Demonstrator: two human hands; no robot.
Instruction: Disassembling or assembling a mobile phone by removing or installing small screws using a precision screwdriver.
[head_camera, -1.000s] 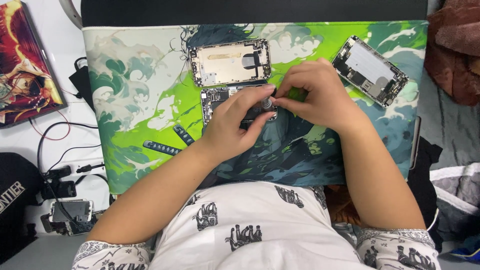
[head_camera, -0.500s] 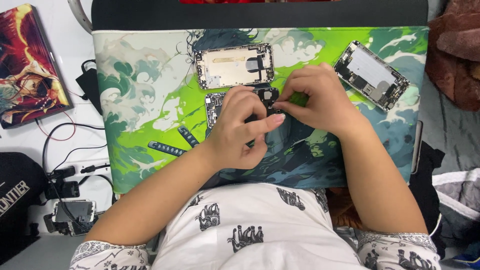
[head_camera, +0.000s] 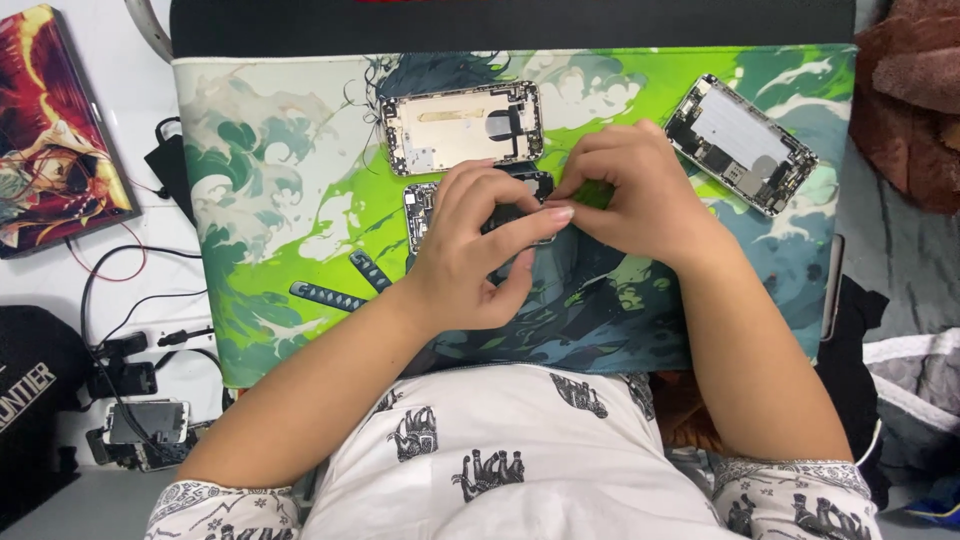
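Note:
My left hand (head_camera: 478, 250) and my right hand (head_camera: 632, 190) meet over a small opened phone body (head_camera: 420, 205) lying on a green illustrated desk mat (head_camera: 280, 200). Most of that phone is hidden under my fingers. The left thumb and forefinger pinch at its dark part (head_camera: 512, 215); the right fingers are curled and press on its right end. Just beyond it lies an empty phone rear housing (head_camera: 462, 126), inside up.
A second opened phone housing (head_camera: 741, 143) lies at the mat's far right. A colourful book (head_camera: 55, 140) sits at the left, with cables (head_camera: 130, 310), a charger and a small phone (head_camera: 146, 424) below it. Brown cloth (head_camera: 915, 95) lies at the right.
Both hands stay on the small phone body. My left fingers have shifted slightly over it, the thumb now stretched towards the right hand. The camera view has drifted a little.

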